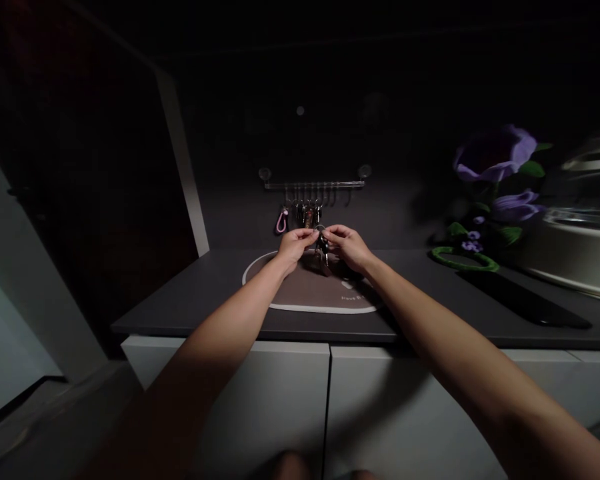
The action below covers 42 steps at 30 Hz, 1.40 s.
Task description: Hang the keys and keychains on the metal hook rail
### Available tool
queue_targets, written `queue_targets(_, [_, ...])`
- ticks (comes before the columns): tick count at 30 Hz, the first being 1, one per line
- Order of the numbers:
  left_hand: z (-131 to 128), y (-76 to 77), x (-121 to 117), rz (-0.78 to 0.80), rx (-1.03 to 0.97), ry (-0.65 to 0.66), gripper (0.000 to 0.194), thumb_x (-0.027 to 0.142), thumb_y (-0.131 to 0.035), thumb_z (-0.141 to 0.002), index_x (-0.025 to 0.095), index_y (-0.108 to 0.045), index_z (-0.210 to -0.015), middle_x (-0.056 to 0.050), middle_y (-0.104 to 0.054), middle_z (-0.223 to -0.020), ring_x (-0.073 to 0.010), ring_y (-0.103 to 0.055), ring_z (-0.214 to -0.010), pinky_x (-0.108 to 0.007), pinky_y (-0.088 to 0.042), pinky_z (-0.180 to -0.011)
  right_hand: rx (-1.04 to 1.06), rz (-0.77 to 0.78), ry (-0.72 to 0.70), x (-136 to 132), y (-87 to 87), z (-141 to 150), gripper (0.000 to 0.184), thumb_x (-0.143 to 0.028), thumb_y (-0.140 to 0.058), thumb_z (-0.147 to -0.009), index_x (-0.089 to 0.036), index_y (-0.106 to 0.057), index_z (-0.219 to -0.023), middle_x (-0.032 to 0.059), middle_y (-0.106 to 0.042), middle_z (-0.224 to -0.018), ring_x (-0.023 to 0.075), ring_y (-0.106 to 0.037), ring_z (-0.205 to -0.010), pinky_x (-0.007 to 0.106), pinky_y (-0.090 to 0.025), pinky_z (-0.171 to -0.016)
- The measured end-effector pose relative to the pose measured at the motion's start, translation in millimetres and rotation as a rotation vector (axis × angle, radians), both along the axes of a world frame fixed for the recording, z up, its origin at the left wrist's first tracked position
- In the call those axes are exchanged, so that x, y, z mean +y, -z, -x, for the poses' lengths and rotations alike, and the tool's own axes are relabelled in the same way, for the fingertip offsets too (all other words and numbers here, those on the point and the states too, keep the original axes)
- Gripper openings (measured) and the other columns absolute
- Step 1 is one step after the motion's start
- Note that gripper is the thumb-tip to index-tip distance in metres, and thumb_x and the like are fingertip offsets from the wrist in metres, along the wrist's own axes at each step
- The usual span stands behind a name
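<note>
My left hand [296, 245] and my right hand [344, 245] meet in front of the wall, their fingertips pinching a metal key ring [320, 229] from either side. A small bunch of dark keys [323, 252] hangs from that ring, just above a brown oval mat [300, 292] with a white rim. Close above my hands, several key holders dangle from hooks on a metal wall rail [314, 185]. A pink loop strap [281, 221] hangs at the rail's left end.
The dark countertop [190, 300] runs above white cabinet doors [275, 393]. Toward the right stand purple artificial flowers [495, 155], a green ring [464, 260], a flat black object [523, 300] and a large steel pot [580, 250]. A pale vertical panel [183, 160] stands at the left.
</note>
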<state>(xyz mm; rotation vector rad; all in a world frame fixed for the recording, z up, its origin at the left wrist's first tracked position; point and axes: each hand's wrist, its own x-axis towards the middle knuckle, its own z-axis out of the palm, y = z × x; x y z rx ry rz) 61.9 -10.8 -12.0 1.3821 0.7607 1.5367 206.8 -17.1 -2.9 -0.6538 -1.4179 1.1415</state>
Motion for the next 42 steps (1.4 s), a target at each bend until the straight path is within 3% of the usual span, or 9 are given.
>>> queue_targets(5, [0.9,2.1,1.7,-0.011,0.039,-0.038,0.026,0.027,-0.069,-0.063,0.014,-0.067,-0.086,-0.003,-0.066,-0.078,-0.0092,-0.054,-0.066,-0.021,-0.037,-0.058,0.048,0.011,0.040,3.8,-0.4,-4.6,0.032,-0.036,-0.074,-0.056,-0.017,-0.056,-0.074,-0.0062,-0.053,-0.063,0.0046,-0.047,-0.053,0.019,-0.040,-0.054])
queue_targets(11, [-0.2,3.1,1.7,0.071,0.085,-0.110,0.014,0.023,-0.063,-0.069,0.013,-0.065,-0.079,-0.001,-0.062,-0.065,-0.0074,-0.049,-0.056,-0.020,-0.034,-0.052,0.143,0.040,0.091,12.1,-3.9,-9.7,0.026,-0.034,-0.070,-0.062,-0.019,-0.052,-0.075,-0.0080,-0.044,-0.052,0.0096,-0.053,-0.053,0.023,-0.044,-0.054])
queue_targets(18, [-3.1,0.5,-3.4,0.123,0.097,-0.149,0.008,0.021,-0.063,-0.068,0.013,-0.064,-0.068,0.000,-0.057,-0.056,-0.0069,-0.046,-0.050,-0.022,-0.036,-0.055,0.187,0.072,0.182,21.8,-22.0,-14.0,0.014,-0.027,-0.059,-0.075,-0.020,-0.047,-0.078,-0.0037,-0.054,-0.064,0.0122,-0.060,-0.057,0.025,-0.047,-0.051])
queue_targets(30, [-3.4,3.5,-0.8,0.111,0.129,-0.174,0.007,0.018,-0.062,-0.069,0.013,-0.062,-0.064,0.002,-0.055,-0.052,-0.0068,-0.045,-0.048,-0.022,-0.037,-0.057,0.159,0.056,0.249,37.1,-55.1,-13.8,0.005,-0.018,-0.050,-0.081,-0.018,-0.047,-0.078,-0.0024,-0.054,-0.056,0.0095,-0.056,-0.049,0.021,-0.048,-0.046])
queue_targets(42, [-3.6,5.8,1.3,0.073,0.156,-0.167,0.009,0.018,-0.061,-0.069,0.013,-0.060,-0.061,0.002,-0.054,-0.052,-0.0069,-0.044,-0.048,-0.022,-0.037,-0.056,0.192,0.111,0.312,57.1,-65.0,-8.3,0.007,-0.014,-0.048,-0.081,-0.016,-0.048,-0.075,0.0004,-0.055,-0.052,0.0103,-0.055,-0.045,0.021,-0.047,-0.042])
